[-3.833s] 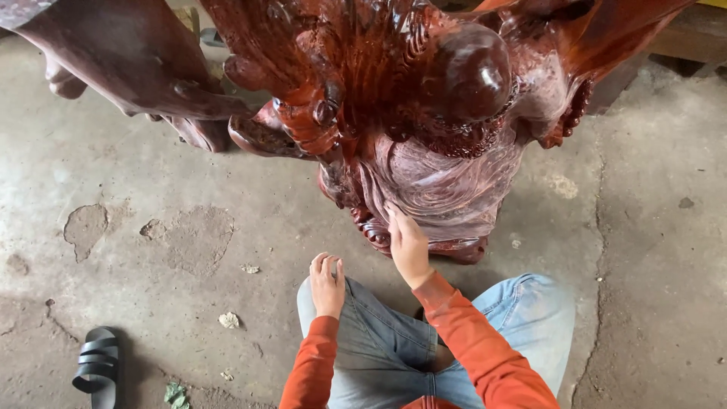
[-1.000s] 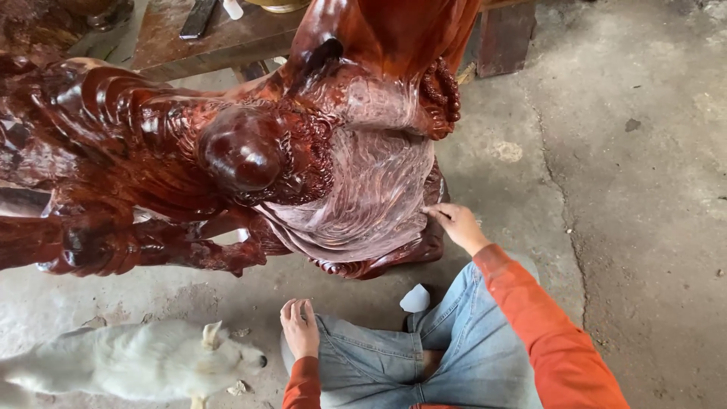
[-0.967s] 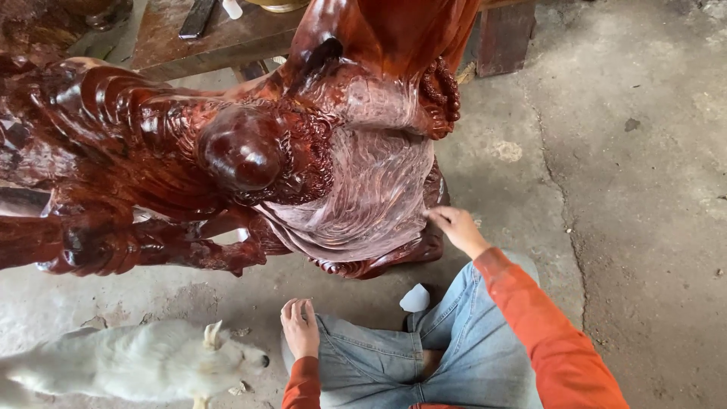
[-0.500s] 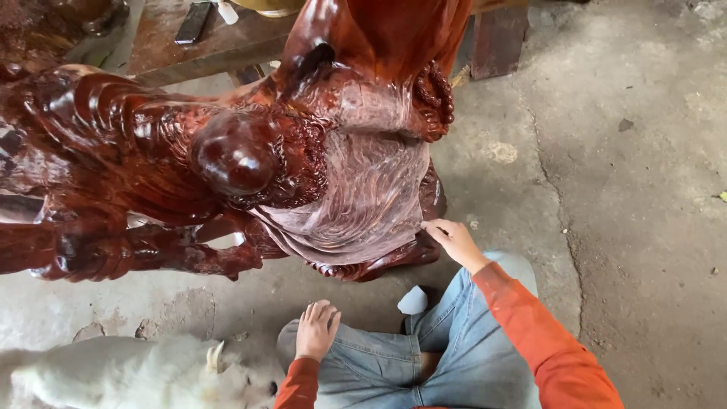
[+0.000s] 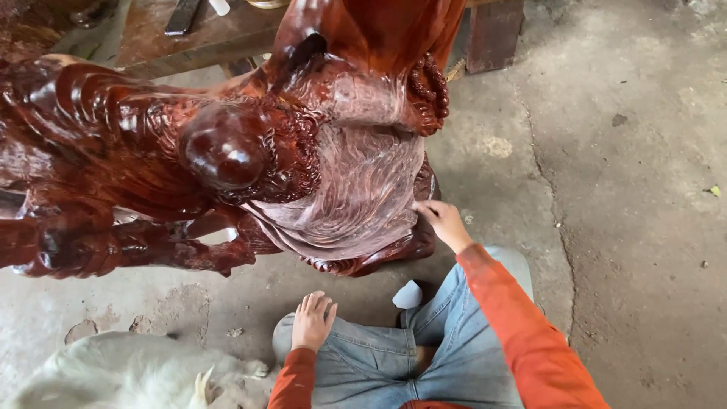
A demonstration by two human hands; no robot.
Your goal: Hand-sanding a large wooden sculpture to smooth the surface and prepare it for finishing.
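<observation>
**Two hands, one on the carving and one on the knee**

Two hands show below us as we look down. Our right hand (image 5: 443, 222) reaches forward, and its fingers (image 5: 421, 207) touch the lower right side of the big red-brown wooden carving (image 5: 303, 167), on the paler, finely grooved part near its base. They lie loosely curled against the wood and grip nothing that we can see. Our left hand (image 5: 313, 320) rests flat on our left knee, fingers spread and relaxed, holding nothing.

The carving stands on the concrete floor (image 5: 606, 189) right in front of our crossed legs (blue jeans, orange sleeves), glossy, with a round polished knob at its middle and ridged shapes running off to the left. A small pale scrap (image 5: 409, 295) lies on the floor between the carving's base and our right leg. A white dog (image 5: 129, 375) lies at lower left, just beside our left knee. Behind the carving stands a wooden desk (image 5: 204, 38).
</observation>
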